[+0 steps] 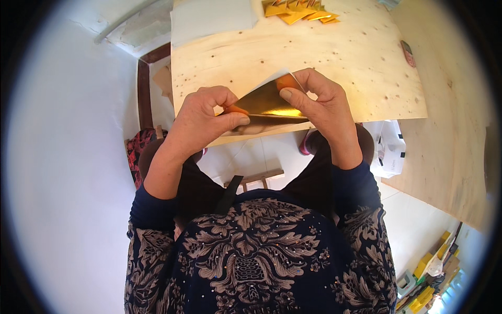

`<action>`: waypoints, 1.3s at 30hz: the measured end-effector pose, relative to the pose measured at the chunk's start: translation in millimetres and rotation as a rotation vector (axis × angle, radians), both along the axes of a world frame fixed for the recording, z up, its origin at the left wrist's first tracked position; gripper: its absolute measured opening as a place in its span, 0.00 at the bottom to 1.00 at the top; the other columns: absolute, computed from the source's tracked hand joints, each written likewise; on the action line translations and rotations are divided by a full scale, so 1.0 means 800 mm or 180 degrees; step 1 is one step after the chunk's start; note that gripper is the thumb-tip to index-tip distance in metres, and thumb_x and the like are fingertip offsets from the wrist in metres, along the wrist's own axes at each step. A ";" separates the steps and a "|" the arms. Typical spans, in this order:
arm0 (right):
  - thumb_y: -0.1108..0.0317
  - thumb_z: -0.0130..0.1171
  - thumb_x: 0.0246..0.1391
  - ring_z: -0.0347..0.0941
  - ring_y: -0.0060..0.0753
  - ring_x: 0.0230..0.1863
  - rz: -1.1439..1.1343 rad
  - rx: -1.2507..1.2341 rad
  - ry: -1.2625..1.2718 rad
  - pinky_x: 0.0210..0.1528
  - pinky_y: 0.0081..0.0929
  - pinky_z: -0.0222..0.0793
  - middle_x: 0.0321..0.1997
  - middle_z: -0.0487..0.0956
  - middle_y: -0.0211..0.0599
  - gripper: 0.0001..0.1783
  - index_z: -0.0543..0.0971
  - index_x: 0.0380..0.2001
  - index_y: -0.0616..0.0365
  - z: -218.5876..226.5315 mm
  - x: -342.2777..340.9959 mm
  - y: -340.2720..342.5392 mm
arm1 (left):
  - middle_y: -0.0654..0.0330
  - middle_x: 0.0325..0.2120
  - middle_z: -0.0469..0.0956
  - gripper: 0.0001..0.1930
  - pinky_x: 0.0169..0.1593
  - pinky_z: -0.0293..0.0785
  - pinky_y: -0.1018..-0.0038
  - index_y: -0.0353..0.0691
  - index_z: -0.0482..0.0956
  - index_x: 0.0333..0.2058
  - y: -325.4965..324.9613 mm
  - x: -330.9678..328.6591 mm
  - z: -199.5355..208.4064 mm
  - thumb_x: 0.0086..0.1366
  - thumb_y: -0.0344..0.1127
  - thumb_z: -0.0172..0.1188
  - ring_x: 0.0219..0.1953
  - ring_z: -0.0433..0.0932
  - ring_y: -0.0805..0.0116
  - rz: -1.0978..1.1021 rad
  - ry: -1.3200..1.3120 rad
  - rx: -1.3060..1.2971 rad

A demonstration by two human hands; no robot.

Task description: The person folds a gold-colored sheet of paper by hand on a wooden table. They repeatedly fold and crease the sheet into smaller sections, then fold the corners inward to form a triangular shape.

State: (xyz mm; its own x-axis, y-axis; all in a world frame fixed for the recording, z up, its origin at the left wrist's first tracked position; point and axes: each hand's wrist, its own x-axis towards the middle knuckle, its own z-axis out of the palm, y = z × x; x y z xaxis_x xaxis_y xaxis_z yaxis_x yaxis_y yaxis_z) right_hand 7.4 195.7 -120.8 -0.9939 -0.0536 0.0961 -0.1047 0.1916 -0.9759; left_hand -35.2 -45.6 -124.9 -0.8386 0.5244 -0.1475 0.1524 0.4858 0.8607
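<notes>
Directions are read from the point of work, 12 being away from us. Largest item, the wooden table (225, 68): its near edge runs just below the work, so we judge that a slip toward 6 o'clock, caused by both grips loosening, could drop the piece past it to the tiled floor (280, 149). The pale sheet (209, 21) lies at 11 o'clock, well apart; a white bag (387, 152) sits beyond the near edge at 4 o'clock. We record the left hand (201, 112) at 9 o'clock, thumb and forefinger pinched nearly together on one corner, and the right hand (327, 104) at 3 o'clock, thumb in front and fingers behind the upper right side, only slightly parted. Between them, raised and tilted, is the gold sheet (269, 99), shiny face toward us. We suspect uneven pull would skew or tear it, and hard thumb pressure could crease it in the wrong place; its lower side, near the table edge, might catch there. The folded gold pieces (298, 10) overlap at 12 o'clock, where a long reach could scatter them; the small handset (408, 54) rests near the table's edge at 2 o'clock. Room: we find bare wood from 10 round to 2 o'clock, short of those items, but only a narrow strip toward 6.
</notes>
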 end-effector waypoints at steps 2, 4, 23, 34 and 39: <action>0.68 0.64 0.57 0.68 0.14 0.32 -0.0017 -0.0054 -0.0067 0.35 0.16 0.66 0.28 0.78 0.25 0.09 0.79 0.36 0.63 0.016 0.020 -0.005 | 0.66 0.31 0.79 0.12 0.44 0.70 0.77 0.34 0.80 0.33 0.002 0.018 0.027 0.51 0.30 0.71 0.35 0.73 0.77 -0.0058 -0.0273 -0.0127; 0.68 0.64 0.57 0.69 0.14 0.31 0.0044 -0.0065 -0.0003 0.35 0.16 0.67 0.28 0.78 0.25 0.09 0.79 0.36 0.63 0.031 0.043 -0.008 | 0.60 0.30 0.80 0.15 0.43 0.72 0.75 0.33 0.80 0.34 0.011 0.042 0.045 0.51 0.37 0.71 0.35 0.76 0.73 -0.0019 0.0459 0.0177; 0.70 0.67 0.53 0.71 0.17 0.30 0.0052 0.0327 0.0429 0.36 0.18 0.69 0.28 0.79 0.27 0.09 0.78 0.33 0.62 0.067 0.172 -0.035 | 0.67 0.22 0.77 0.09 0.33 0.68 0.82 0.35 0.83 0.30 0.022 0.154 0.084 0.56 0.36 0.68 0.27 0.71 0.81 0.0219 0.0471 0.1150; 0.69 0.68 0.53 0.69 0.13 0.35 0.0064 -0.0195 0.0289 0.41 0.13 0.64 0.32 0.78 0.21 0.08 0.80 0.34 0.58 0.055 0.199 -0.019 | 0.67 0.29 0.80 0.06 0.41 0.69 0.85 0.37 0.80 0.33 0.001 0.160 0.077 0.60 0.32 0.67 0.32 0.73 0.83 0.0617 0.0032 0.2228; 0.66 0.68 0.53 0.71 0.16 0.38 -0.0093 -0.0456 0.0040 0.42 0.17 0.67 0.33 0.79 0.24 0.10 0.81 0.36 0.60 0.055 0.201 -0.018 | 0.67 0.29 0.80 0.07 0.42 0.69 0.84 0.37 0.81 0.33 0.006 0.165 0.076 0.60 0.32 0.67 0.33 0.73 0.82 0.0675 -0.0007 0.2354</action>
State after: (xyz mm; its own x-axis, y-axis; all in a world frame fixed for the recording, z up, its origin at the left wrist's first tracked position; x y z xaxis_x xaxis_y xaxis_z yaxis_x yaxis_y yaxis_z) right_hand 168.2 181.3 -76.6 -0.9935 -0.0094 0.1132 -0.1135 0.0537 -0.9921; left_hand 96.5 -41.1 -64.2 -0.9324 0.3151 0.1773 0.1182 -0.1977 0.9731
